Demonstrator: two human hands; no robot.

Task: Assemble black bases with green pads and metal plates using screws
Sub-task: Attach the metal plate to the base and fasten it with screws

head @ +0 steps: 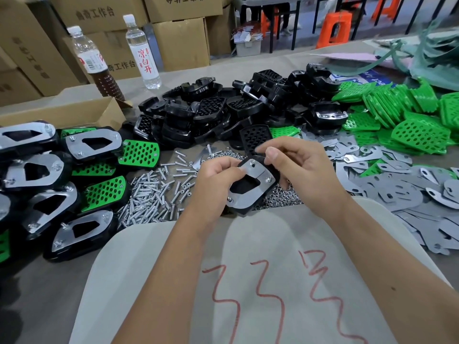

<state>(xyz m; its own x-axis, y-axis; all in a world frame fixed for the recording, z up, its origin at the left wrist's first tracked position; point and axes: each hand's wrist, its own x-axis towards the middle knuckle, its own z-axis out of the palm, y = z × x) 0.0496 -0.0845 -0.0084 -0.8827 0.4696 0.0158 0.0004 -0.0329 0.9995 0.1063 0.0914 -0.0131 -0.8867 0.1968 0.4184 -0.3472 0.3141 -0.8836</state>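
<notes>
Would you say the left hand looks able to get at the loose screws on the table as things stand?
Probably not right away: the left hand grips the assembly together with the right hand. The screw pile lies uncovered just to its left, so once it lets go the way looks free.

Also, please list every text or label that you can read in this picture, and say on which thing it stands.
"凉白开": red characters on the label of the clear water bottle.
"工作台": printed on the cardboard boxes behind; the characters before it are unclear.
Blue sheet under the green pads: white letters, cut off, unreadable.
Brown-liquid bottle: label too blurred.
Red scribbles on the cloth: not legible.
</notes>
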